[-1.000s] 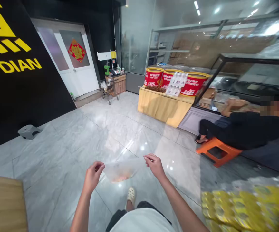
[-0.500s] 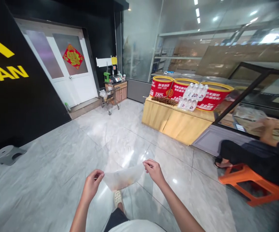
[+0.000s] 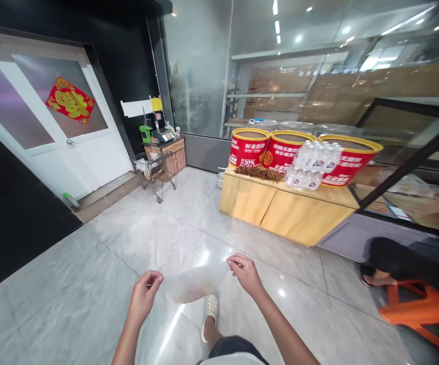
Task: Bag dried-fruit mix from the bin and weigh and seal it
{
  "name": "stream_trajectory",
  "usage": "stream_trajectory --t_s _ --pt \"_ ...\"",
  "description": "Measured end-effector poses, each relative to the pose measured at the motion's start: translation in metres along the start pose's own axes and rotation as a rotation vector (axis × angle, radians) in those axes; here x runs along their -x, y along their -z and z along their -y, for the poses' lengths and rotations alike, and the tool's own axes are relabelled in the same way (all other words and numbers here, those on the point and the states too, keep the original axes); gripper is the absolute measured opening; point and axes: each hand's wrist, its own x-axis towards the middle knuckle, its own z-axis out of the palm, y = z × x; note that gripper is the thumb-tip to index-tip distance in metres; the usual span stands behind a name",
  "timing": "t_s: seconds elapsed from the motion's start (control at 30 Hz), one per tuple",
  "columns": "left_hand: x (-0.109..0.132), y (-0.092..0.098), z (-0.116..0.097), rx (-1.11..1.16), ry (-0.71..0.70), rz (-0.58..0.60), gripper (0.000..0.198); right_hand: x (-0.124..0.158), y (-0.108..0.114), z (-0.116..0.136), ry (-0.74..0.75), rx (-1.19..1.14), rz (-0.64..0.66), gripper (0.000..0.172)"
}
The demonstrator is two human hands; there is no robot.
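The left hand [image 3: 145, 296] and right hand [image 3: 245, 275] are closed in a pinch on opposite edges of a clear plastic bag [image 3: 194, 284], holding it spread in mid-air above the tiled floor [image 3: 71, 284]; its contents show only as a blurred orange tint; off to the right, red tubs [image 3: 248, 148] and bottled water [image 3: 313, 165] stand on a wooden desk [image 3: 288, 215]

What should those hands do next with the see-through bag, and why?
Probably rub the bag's top edge apart with the fingers. The left hand and right hand each pinch one side of the clear plastic bag, and it looks stretched nearly flat, so its mouth seems closed.
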Motion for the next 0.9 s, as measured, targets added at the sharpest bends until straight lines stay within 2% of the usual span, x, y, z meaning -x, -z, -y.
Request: stream_trajectory --t_s 0.17,0.3,0.43,0.63,0.9 --pt "-0.141 -0.006 -0.014 -0.038 -0.015 -0.05 0.045 -0.151 -0.012 -0.009 0.004 -0.014 0.04 0.034" --pt "-0.247 -0.011 -0.03 -0.042 -0.013 -0.069 0.043 -0.261 -0.016 -0.01 0.03 0.002 0.073 0.033" --pt "-0.357 -0.022 -0.028 -0.02 -0.021 -0.087 0.04 -0.368 -0.023 -0.026 0.035 0.002 0.055 0.033" --pt "-0.541 -0.043 -0.013 -0.011 -0.052 0.001 0.037 -0.527 -0.037 -0.057 0.01 0.059 0.005 0.032" --pt "-0.768 -0.062 -0.032 0.036 -0.077 0.07 0.033 -0.72 -0.045 -0.051 -0.021 0.075 -0.107 0.033"
